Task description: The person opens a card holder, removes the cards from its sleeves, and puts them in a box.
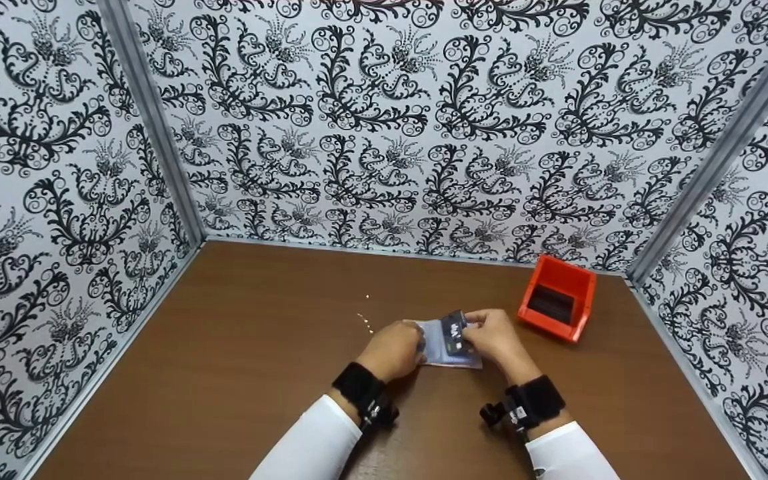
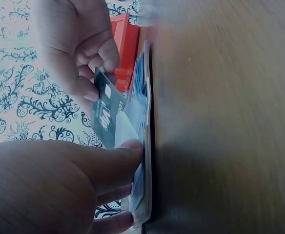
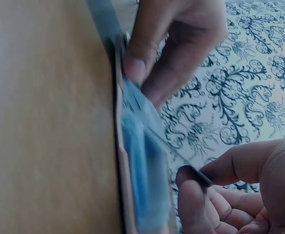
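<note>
A card holder with clear plastic sleeves lies spread open on the brown table. My left hand grips its left side, with the thumb on a clear sleeve in the left wrist view. Between thumb and fingers, my right hand pinches a dark card with pale lettering. The card stands tilted over the sleeves, and its lower end is at the sleeve's opening; how far inside it sits, I cannot tell. In the right wrist view the card appears edge-on.
A red plastic bin with a dark inside bottom stands at the back right of the table. Several small pale specks dot the tabletop beyond my left hand. Patterned walls enclose the back and both sides.
</note>
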A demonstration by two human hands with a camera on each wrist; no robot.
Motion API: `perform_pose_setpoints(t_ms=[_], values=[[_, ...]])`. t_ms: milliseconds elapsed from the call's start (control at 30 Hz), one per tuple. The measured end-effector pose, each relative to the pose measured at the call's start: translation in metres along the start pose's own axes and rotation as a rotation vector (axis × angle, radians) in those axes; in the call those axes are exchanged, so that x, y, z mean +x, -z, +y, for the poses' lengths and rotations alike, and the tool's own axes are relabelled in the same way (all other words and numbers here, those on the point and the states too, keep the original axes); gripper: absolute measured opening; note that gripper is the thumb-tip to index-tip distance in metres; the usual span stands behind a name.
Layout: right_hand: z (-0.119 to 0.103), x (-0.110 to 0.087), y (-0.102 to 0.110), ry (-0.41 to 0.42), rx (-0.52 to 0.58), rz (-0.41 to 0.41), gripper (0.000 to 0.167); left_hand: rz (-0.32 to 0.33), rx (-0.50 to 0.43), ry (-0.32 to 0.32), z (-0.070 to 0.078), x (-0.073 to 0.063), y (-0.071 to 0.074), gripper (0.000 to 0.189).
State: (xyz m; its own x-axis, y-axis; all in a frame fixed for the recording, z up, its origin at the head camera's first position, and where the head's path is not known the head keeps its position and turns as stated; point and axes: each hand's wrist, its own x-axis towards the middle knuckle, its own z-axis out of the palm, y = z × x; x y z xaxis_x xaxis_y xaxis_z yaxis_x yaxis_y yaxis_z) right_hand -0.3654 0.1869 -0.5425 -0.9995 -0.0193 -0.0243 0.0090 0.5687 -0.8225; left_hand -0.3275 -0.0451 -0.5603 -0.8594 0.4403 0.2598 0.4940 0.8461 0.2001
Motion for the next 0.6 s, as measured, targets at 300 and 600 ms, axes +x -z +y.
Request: perform_pose_setpoints(t_ms=[300,600], values=[[0.004,0.007,0.035,0.03,-0.166,0.097,0.034,-0.005,-0.015,-0.027,-0.002,0.0,0.001,0.023],[0.013,0.007,0.066,0.147,-0.25,0.251,0.025,0.015,0.0,-0.033,-0.002,0.0,0.0,0.024]])
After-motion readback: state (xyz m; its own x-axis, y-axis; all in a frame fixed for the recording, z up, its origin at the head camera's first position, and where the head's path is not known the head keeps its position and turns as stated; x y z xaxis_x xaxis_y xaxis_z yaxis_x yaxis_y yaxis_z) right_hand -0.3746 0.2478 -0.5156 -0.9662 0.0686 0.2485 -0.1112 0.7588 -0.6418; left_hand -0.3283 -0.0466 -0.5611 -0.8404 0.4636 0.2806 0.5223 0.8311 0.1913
